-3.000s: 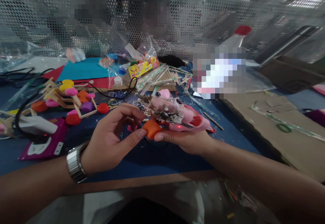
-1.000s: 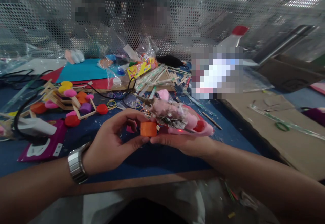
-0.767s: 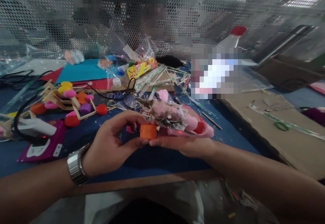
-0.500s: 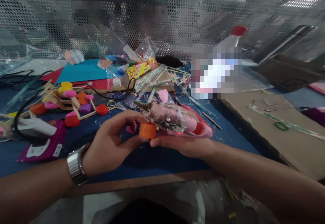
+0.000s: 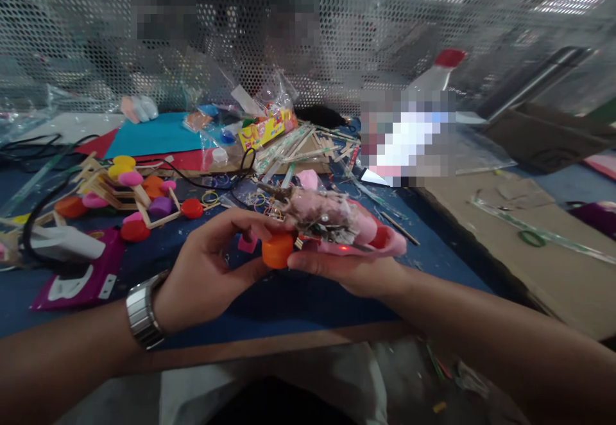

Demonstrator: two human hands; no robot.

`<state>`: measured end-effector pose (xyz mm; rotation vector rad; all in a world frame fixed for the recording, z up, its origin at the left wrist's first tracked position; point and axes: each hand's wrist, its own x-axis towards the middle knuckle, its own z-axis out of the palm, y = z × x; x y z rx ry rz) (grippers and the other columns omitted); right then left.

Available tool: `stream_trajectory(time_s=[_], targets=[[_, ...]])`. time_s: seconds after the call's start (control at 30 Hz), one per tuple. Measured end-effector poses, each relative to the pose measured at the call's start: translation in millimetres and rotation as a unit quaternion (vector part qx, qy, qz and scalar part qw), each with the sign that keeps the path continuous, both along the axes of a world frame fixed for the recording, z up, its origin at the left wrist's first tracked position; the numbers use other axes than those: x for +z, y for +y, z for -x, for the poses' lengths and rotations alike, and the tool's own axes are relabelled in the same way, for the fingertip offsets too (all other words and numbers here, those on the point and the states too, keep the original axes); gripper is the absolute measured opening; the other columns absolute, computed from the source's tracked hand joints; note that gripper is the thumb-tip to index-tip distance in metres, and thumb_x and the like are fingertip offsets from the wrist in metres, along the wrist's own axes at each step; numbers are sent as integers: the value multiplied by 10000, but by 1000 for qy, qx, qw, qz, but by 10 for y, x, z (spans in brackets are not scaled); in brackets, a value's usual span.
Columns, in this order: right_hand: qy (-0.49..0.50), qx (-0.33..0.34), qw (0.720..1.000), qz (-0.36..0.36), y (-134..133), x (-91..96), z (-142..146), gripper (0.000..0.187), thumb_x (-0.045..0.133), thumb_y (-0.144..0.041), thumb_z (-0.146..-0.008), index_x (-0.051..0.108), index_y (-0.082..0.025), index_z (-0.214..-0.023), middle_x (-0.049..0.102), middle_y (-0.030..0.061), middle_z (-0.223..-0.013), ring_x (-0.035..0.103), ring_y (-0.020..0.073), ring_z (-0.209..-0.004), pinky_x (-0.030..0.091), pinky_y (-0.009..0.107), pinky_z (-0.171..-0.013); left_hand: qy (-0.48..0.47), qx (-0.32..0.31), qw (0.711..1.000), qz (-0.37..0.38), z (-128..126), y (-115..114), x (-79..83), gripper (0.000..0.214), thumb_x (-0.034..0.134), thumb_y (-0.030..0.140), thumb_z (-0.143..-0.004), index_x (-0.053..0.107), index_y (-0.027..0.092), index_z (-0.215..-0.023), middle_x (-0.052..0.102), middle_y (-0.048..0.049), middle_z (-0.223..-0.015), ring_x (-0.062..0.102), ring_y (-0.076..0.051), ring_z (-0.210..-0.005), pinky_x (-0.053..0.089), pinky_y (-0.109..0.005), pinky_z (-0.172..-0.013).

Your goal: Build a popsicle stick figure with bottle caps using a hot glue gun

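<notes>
My left hand (image 5: 219, 264), with a metal watch at the wrist, pinches an orange round piece like a bottle cap (image 5: 278, 250) between thumb and fingers. My right hand (image 5: 346, 271) is wrapped round a pink hot glue gun (image 5: 370, 229) with a grimy, residue-coated front and a small red light. Its dark nozzle (image 5: 274, 190) points left, above the orange cap. The right thumb tip lies close to the cap's right side; whether they touch I cannot tell. Small pale stick ends (image 5: 299, 243) show just right of the cap.
Left stands a craft-stick frame (image 5: 139, 197) with coloured round pieces, near a purple packet (image 5: 96, 271). Behind lie loose sticks (image 5: 298, 149), a yellow box (image 5: 264, 131) and coloured sheets (image 5: 154, 136). A red-capped bottle (image 5: 433, 78) and cardboard (image 5: 481, 219) are on the right.
The orange cap has tilted slightly and shifted a little left, with its top face less in view. The glue gun has turned slightly, and the stick ends now show beside the cap.
</notes>
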<state>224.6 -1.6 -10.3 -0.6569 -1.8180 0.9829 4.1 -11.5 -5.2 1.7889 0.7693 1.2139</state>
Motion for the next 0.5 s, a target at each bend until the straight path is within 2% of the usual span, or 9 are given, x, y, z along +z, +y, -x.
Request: stream_trajectory(time_s=[0.13,0.23,0.37,0.5], targets=[[-22,-5,999,32,-29,9,11,400,833,-317,-862,745,-323,-1252,677,4,-1463,669,271,-1310,535,446,-1171,13,26,1000,-6,-15,-2,2,204,862,198,-800,719,243,-938,813,-40,-1005,737,-204,-854,589,-334,-764],[-28,-6,999,37,-42,16,14,404,820,-331,-873,741,-334,-1270,688,4,-1447,677,276,-1301,558,442,-1147,11,21,1000,-20,-17,2,1,213,874,203,-792,738,259,-947,812,-30,-1004,747,-211,-884,603,-346,-808],[-11,-3,1000,4,-41,23,9,420,796,-260,-891,717,-362,-1291,703,-17,-1426,669,249,-1321,532,412,-1175,19,12,1000,-7,-1,3,-1,224,885,223,-793,758,271,-971,799,-24,-1008,743,-212,-928,592,-347,-871],[-11,5,1000,5,-38,16,5,391,761,-238,-910,716,-345,-1284,691,-9,-1447,653,259,-1346,509,447,-1197,30,0,999,12,27,3,-7,245,895,277,-794,775,253,-1006,800,-55,-1050,740,-248,-1019,584,-373,-933]])
